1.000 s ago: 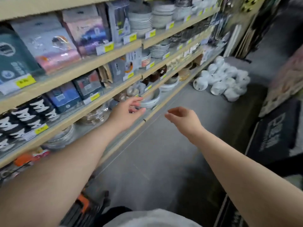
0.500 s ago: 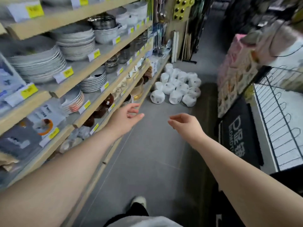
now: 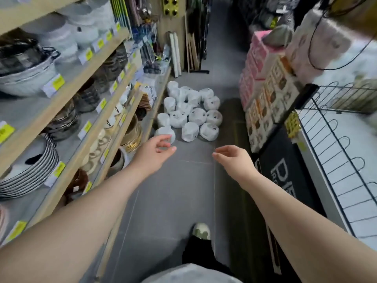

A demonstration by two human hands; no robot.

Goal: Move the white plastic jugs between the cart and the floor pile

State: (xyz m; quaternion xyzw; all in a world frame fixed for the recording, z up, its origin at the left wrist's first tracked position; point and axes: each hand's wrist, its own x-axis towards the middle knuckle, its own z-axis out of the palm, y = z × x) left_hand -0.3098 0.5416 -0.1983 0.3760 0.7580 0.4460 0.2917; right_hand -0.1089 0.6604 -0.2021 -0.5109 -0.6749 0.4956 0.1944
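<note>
Both my arms reach forward over a grey shop aisle floor point(image 3: 163, 201). My left hand point(image 3: 152, 151) hangs with loosely curled fingers and holds nothing, just beside the lower shelf edge and a stack of gold-rimmed bowls point(image 3: 132, 137). My right hand point(image 3: 232, 159) is held out palm down, fingers relaxed, empty. A pile of several white wrapped bundles point(image 3: 190, 113) lies on the floor a little beyond both hands. My shoe point(image 3: 201, 231) shows below.
Wooden shelves point(image 3: 67, 86) on the left carry stacked plates point(image 3: 26, 176), bowls and yellow price tags. On the right stand pink and patterned boxes point(image 3: 265, 86), a black mat point(image 3: 285, 180) and a white wire rack point(image 3: 336, 160). Boards lean at the aisle's far end.
The view has swung away from the shelves and moved down the aisle; the white bundles are closer. Both hands stay outstretched and empty, and a shoe has come into view.
</note>
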